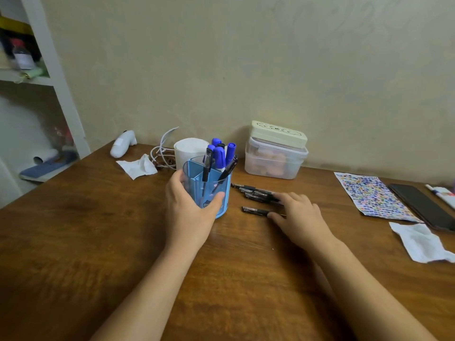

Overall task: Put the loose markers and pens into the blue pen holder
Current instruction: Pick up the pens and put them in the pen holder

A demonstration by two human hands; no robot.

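While our forearms reach in from the near edge of the wooden table (103, 242), our left hand (189, 207) wraps around the blue pen holder (209, 190), thumb pressed on its front wall and fingers curled behind, steadying it upright. Our right hand (299, 212) lies spread and flat just to the right, fingertips touching the loose black pens — it grips nothing yet, though the thumb rests against the nearest single pen (256, 211).

Just beyond that pen, a small cluster of black pens (256, 193) lies side by side, pointing toward the holder's base. The holder already carries several blue-capped markers (220, 153) and a couple of black pens, leaning against its dividers, so we judge the job partly done.

From here the risks are plain. If we sweep up the whole cluster at once, one pen may slip loose and roll across the smooth wood. Pushing a handful into a crowded compartment could catch on the markers standing there, or tip the light holder if our left hand loosens.

Farther back stand a white cup (190, 148) directly behind the holder, a stack of plastic containers (275, 156) against the wall, and a crumpled tissue (138, 167) with white cables. Off to the far right, another marker (440, 193) lies beside a dark case — easy to overlook, we think.
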